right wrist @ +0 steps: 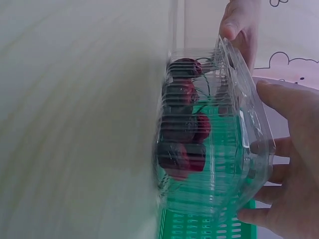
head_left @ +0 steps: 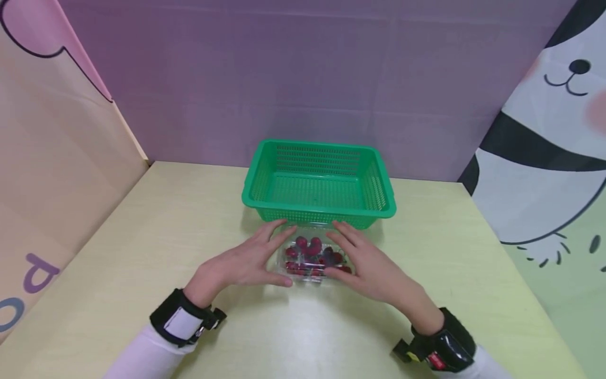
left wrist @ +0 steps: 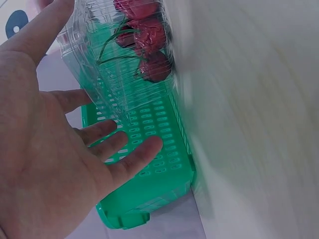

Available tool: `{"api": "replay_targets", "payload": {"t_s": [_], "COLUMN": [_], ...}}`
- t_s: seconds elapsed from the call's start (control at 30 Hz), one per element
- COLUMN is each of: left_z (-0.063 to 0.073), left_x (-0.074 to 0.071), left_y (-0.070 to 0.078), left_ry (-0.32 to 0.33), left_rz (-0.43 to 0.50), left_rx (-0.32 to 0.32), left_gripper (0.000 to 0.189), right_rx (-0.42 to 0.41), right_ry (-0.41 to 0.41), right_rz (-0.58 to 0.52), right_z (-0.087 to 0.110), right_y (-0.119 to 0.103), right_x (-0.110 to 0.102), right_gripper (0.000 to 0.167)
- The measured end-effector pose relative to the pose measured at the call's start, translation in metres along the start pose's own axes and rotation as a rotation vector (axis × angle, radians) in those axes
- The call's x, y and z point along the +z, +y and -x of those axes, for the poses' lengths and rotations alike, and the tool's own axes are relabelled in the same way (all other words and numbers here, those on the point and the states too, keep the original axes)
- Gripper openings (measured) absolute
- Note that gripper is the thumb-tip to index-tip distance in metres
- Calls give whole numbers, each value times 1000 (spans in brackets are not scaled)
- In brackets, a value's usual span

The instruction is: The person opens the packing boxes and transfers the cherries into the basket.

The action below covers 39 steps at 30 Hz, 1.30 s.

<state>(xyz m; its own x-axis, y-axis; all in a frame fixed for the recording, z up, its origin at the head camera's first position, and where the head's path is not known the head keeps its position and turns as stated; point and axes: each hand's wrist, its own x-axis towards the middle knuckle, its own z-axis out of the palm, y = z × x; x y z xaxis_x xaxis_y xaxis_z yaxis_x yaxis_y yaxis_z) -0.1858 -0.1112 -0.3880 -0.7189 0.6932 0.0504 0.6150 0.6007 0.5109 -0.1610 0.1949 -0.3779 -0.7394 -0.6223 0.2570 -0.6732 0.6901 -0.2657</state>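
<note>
Head view: The work looks to be at an early stage. Every cherry that shows is inside the clear box [head_left: 310, 266], which sits on the bench [head_left: 142, 237] just on the near side of the green basket [head_left: 317, 209]. The left hand [head_left: 246, 261] and right hand [head_left: 374, 268] flank the box, fingers spread and clenched on nothing; the right thumb overlaps its near right corner. The cherries [head_left: 313, 246] are in a cluster. Whether the lid is fastened cannot be told. The bench is pale and lightly glossy, with glare on its near side. Purple cloth [head_left: 312, 68] hangs at the far side, a beige sheet [head_left: 57, 158] at the left, and a panda print [head_left: 558, 158] at the right. Each wrist wears a black band [head_left: 445, 339].

Left wrist view: The left hand's fingers are extended and released beside the box, and the basket shows behind them. Thin green stems [left wrist: 119, 58] show through the plastic. The box's base is at the bench, so lifting appears not yet done.

Right wrist view: The right hand's fingers are loosely spread along the box's rim, seemingly touching it; no firm grasp shows. The cherries lie towards the bench side of the box.
</note>
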Motion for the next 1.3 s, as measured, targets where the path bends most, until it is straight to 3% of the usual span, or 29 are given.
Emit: {"api": "replay_targets", "payload": {"t_s": [0.37,1.3], "left_z": [-1,0], "left_x": [2,4], "left_y": [2,4], "left_ry": [-3,-1], "left_rz": [-17,-11], "left_rx": [-12,-38], "left_gripper": [110,108], "right_rx": [-34,-56], "right_ry": [-22,13], "right_rz": [72,213], "right_z": [0,0], "right_y": [-2,-7], "right_x": [5,9], "right_gripper": [82,71]}}
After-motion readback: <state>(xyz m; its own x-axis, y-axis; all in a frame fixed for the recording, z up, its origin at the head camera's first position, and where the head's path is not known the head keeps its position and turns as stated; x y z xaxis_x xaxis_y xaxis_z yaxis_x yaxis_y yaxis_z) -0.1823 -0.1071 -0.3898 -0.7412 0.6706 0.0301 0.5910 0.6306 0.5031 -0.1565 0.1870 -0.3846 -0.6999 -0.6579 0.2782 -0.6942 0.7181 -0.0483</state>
